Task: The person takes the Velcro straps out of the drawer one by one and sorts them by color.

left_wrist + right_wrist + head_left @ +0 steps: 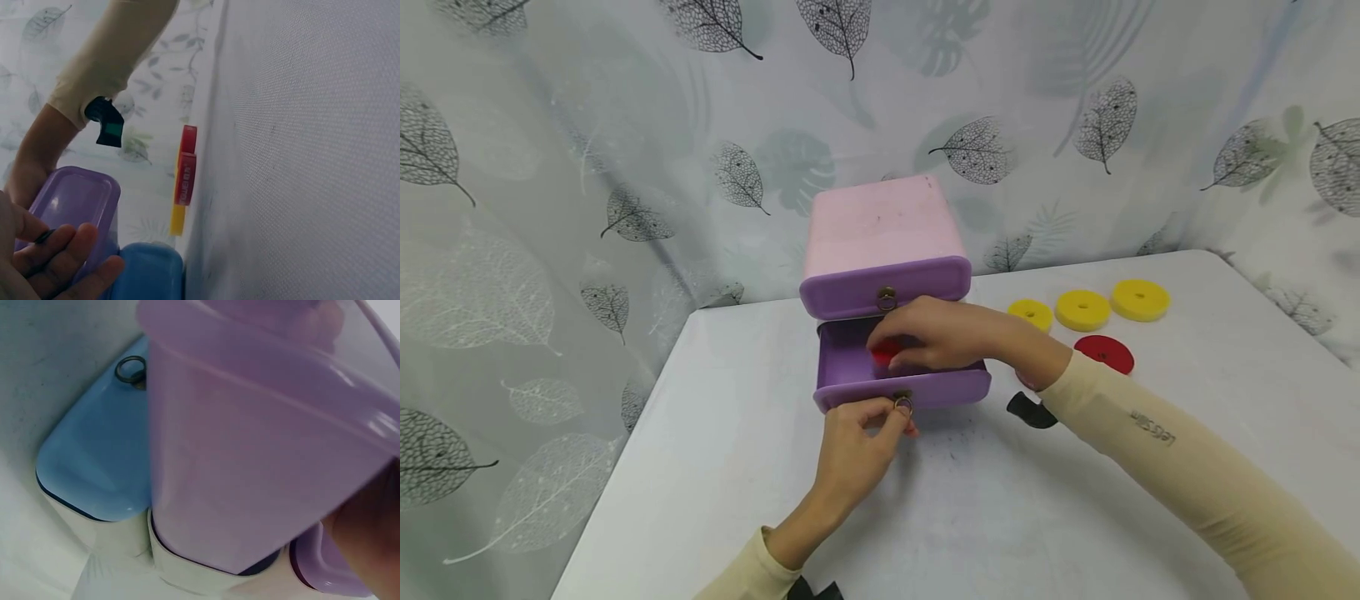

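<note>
Your cream right sleeve [1180,467] crosses over the white table [722,433], where a pink drawer unit [880,218] stands with its lower purple drawer [943,390] pulled out; your right hand [936,332], inside it, and left hand [860,443], at its front, both have curled fingers, pinching respectively a red piece [886,352] and a smaller metal ring [903,398]

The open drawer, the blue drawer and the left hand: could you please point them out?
Open drawer [951,390], head view: front panel.
Blue drawer [94,444], right wrist view: front panel.
Left hand [854,448], head view: back of hand.
</note>
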Motion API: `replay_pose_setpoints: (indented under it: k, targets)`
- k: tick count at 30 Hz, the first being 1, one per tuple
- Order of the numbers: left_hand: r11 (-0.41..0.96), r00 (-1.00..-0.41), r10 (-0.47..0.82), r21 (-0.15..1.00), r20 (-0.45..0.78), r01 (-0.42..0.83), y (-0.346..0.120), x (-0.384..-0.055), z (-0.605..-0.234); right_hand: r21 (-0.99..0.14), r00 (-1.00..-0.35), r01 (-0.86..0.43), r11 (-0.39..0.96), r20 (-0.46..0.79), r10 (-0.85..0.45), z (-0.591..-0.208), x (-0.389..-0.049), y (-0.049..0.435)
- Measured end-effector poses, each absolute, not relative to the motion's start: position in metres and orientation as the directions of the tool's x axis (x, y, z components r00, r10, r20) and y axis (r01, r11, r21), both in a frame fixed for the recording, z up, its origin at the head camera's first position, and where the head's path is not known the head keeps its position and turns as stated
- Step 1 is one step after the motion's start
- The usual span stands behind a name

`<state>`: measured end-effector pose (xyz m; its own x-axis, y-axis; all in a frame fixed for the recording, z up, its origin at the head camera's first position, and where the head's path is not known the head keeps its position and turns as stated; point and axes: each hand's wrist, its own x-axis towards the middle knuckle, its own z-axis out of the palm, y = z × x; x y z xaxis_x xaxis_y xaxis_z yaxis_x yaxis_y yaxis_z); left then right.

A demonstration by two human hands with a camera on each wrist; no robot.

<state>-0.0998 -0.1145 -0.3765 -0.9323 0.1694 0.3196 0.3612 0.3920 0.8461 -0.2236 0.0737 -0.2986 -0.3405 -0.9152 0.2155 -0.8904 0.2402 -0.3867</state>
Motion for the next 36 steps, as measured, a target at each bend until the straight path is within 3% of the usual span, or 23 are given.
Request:
replay_pose_setpoints:
  k: [11, 36]
  targets:
    - [0.377, -0.931, 0.18, 0.852, 0.318, 0.364, -0.115, -0.1, -0.377, -0.404, -0.356, -0.883, 0.24, 0.241, -0.903, -0.293, -0.22, 0.081]
    - [0.382, -0.929, 0.184, 0.847, 0.322, 0.369, -0.115, -0.1, -0.376, -0.405, -0.485, -0.843, 0.355, 0.284, -0.827, -0.28, -0.209, 0.111]
